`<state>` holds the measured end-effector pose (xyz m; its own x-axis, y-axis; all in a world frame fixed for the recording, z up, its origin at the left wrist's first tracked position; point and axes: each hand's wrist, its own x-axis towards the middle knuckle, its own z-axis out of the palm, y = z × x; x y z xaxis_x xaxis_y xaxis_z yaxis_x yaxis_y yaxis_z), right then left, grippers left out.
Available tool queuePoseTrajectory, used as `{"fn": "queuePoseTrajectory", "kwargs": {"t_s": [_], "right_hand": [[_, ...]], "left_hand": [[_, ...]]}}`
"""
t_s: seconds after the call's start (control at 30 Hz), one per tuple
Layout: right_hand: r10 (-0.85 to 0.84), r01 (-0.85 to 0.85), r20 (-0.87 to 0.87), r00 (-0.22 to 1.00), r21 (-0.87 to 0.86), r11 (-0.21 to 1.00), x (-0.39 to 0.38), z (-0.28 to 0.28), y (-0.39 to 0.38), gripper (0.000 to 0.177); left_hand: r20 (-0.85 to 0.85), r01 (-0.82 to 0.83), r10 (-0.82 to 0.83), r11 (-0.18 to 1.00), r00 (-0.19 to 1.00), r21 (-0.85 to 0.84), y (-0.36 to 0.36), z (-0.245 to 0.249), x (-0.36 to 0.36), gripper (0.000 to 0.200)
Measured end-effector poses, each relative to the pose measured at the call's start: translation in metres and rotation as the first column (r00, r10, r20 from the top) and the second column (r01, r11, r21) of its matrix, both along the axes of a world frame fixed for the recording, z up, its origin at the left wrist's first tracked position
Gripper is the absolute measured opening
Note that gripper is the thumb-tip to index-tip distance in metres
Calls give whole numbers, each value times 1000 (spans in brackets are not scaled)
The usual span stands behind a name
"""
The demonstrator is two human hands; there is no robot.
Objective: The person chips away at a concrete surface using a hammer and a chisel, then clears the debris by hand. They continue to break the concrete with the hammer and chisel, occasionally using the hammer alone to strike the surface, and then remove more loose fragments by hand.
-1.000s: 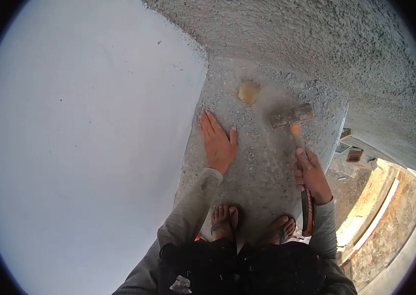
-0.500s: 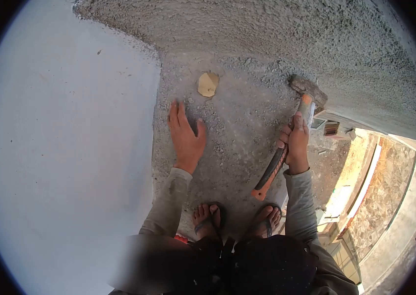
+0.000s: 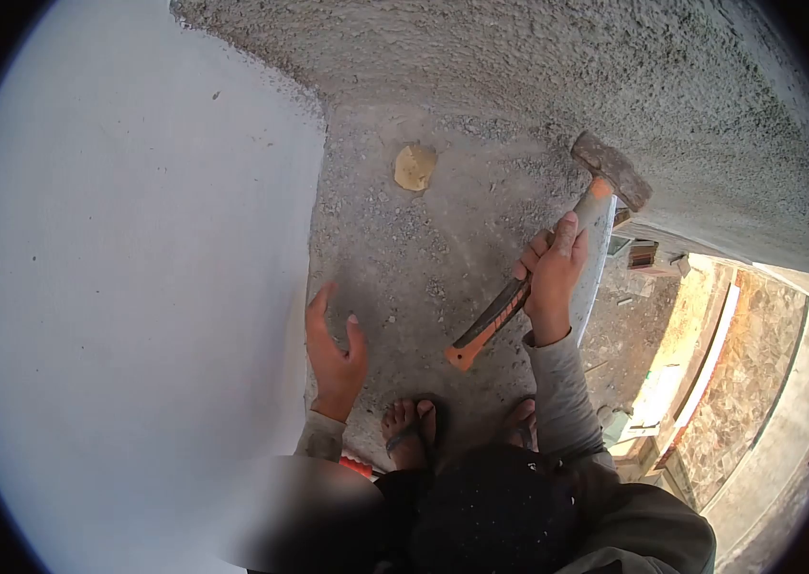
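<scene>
My right hand [image 3: 556, 277] is wrapped round the handle of a hammer [image 3: 495, 323], which has a heavy grey head and an orange and black grip. The head is up and to the right, near the rough wall, and the handle's end points down and left. My left hand [image 3: 333, 352] holds nothing; its thumb and fingers are apart, above the dusty floor [image 3: 462, 230] beside the white wall. Farther forward, a round yellowish patch [image 3: 415, 167] shows in the floor.
A smooth white wall [image 3: 156, 268] stands on the left and a rough plastered wall [image 3: 481, 57] ahead. Loose grit lies over the floor. At the right the floor ends at an edge, with lower sunlit ground [image 3: 758, 354] beyond. My sandalled feet [image 3: 409, 430] are below my hands.
My left hand has drawn back toward my body, away from the yellowish patch. My right hand has shifted slightly left and forward, and the hammer has tilted more to the side.
</scene>
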<state>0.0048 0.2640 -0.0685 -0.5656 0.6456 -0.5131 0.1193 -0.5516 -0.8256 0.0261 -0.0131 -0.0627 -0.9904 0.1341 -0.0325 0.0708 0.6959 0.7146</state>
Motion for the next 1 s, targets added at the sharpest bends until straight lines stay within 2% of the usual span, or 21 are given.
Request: {"fn": "queuePoseTrajectory", "kwargs": {"t_s": [0.03, 0.1, 0.13, 0.17, 0.23, 0.3, 0.37, 0.4, 0.47, 0.5, 0.57, 0.6, 0.63, 0.7, 0.77, 0.93, 1.0], "right_hand": [[18, -18, 9, 1000, 0, 1000, -6, -7, 2, 29], [101, -85, 155, 983, -109, 990, -13, -20, 13, 29], [228, -205, 164, 960, -146, 968, -7, -33, 18, 30], [215, -194, 156, 964, -139, 971, -8, -29, 26, 30], [563, -549, 87, 822, -145, 823, -9, -22, 37, 29], [548, -530, 70, 833, -183, 828, -1, -1, 24, 29], [331, -323, 60, 942, -114, 939, 14, 9, 7, 29], [342, -335, 49, 938, -118, 935, 12, 6, 9, 29], [24, -24, 25, 999, 5, 1000, 20, -8, 18, 29], [50, -50, 24, 998, 2, 999, 12, -14, 20, 29], [119, -96, 107, 987, -200, 975, 3, -24, 28, 29], [215, -200, 166, 963, -99, 975, 1, -26, 20, 28], [224, -212, 150, 963, -94, 973, -6, -26, 26, 28], [592, -570, 78, 802, -193, 799, -19, -21, 31, 29], [616, -584, 89, 782, -237, 776, -20, -9, 20, 29], [690, -631, 117, 715, -318, 708, 42, 27, -3, 28], [778, -688, 219, 589, -369, 625, 52, 25, -13, 27]], "left_hand": [[9, -18, 18, 1000, 1000, 0, -6, 1, 11, 51], [51, -21, 20, 1000, 999, 7, -10, -2, 24, 50], [42, -11, 10, 1000, 999, 14, -5, -6, 28, 50], [31, 8, -8, 1000, 999, 25, 1, -9, 30, 50], [13, 62, -62, 998, 998, 24, 3, -10, 35, 50], [16, 158, -157, 985, 987, -65, 13, -9, 33, 50], [6, 173, -173, 981, 985, -91, 10, 0, 40, 50], [-19, 190, -194, 975, 981, -114, 6, 4, 37, 50], [-12, 223, -227, 963, 974, -154, -5, 14, 41, 49], [-8, 265, -270, 948, 963, -176, -7, 15, 45, 49], [41, 279, -276, 945, 960, -172, -5, 10, 56, 49], [58, 316, -311, 934, 949, -167, 1, 2, 53, 50], [41, 304, -301, 937, 953, -170, 12, -6, 49, 50], [7, 330, -340, 911, 941, -248, 31, -19, 42, 55], [-20, 294, -315, 906, 949, -305, 37, -26, 27, 59], [41, 186, -185, 902, 982, -389, 15, -30, 18, 67], [2, 133, -143, 914, 990, -384, 7, -36, 20, 66]]}}
